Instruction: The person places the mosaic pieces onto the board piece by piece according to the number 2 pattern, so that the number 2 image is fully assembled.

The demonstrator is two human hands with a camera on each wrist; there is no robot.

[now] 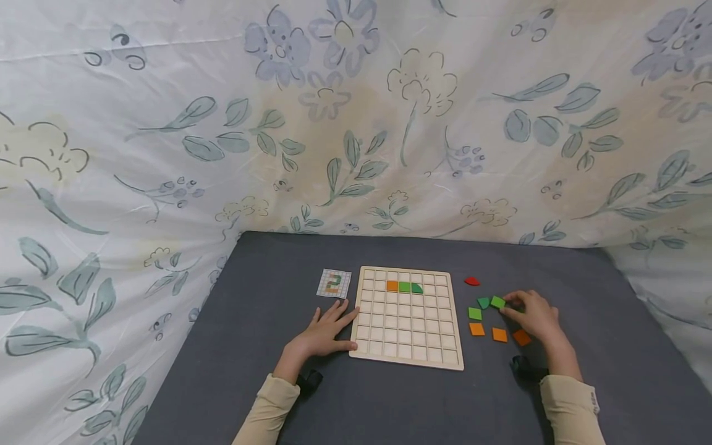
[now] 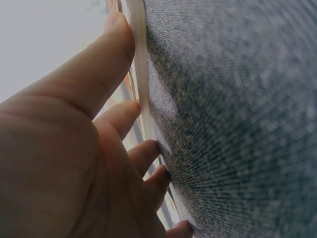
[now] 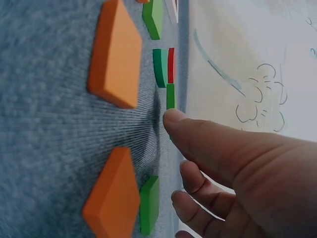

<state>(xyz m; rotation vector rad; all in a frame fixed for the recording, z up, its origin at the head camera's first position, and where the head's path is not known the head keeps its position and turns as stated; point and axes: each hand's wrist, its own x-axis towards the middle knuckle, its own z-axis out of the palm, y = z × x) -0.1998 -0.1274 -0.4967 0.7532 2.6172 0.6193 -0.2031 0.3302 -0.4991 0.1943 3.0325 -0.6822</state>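
A pale wooden grid board (image 1: 408,321) lies on the dark cloth. In one of its upper rows sit an orange square tile (image 1: 392,286), a light green square tile (image 1: 404,287) and a dark green rounded tile (image 1: 417,288). My left hand (image 1: 325,334) has its fingers spread, with the thumb and fingertips touching the board's left edge. To the right of the board, my right hand (image 1: 533,314) pinches a light green square tile (image 1: 497,302) between thumb and fingers. The right wrist view shows that green tile (image 3: 171,95) edge-on at the thumb tip.
Loose tiles lie around the right hand: a red one (image 1: 471,281), a dark green one (image 1: 483,303), a light green square (image 1: 474,313) and several orange squares (image 1: 499,334). A small pattern card (image 1: 334,283) lies left of the board. Floral fabric (image 1: 356,123) hangs behind.
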